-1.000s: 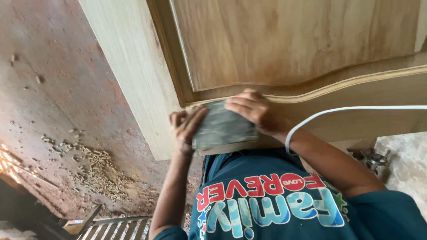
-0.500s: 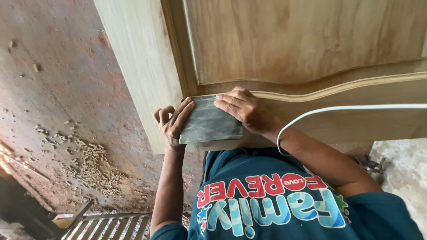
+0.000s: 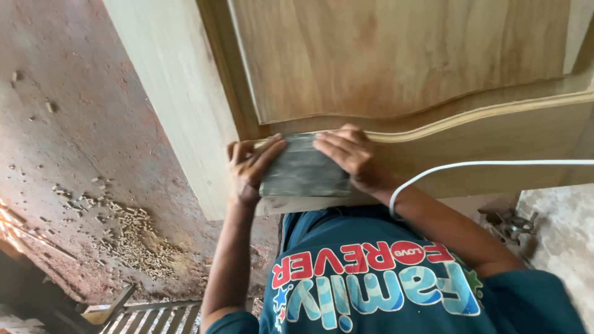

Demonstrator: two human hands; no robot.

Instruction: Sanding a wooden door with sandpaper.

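A grey, dusty sanding block (image 3: 303,168) lies flat on the bottom rail of a wooden panelled door (image 3: 396,68), just under its curved moulding. My left hand (image 3: 249,167) grips the block's left end with fingers wrapped over the edge. My right hand (image 3: 348,153) presses down on its upper right corner. A white cable (image 3: 482,166) loops over my right forearm and runs off to the right. My dark teal printed shirt (image 3: 377,284) fills the lower middle.
A reddish concrete floor (image 3: 74,124) lies to the left, strewn with small wood chips (image 3: 133,238). A metal grate (image 3: 164,315) sits at the bottom left. A small metal object (image 3: 510,224) rests on the pale floor at the right.
Both hands and the block have slid slightly left along the door's lower rail, then settled. The grip on the block is unchanged.
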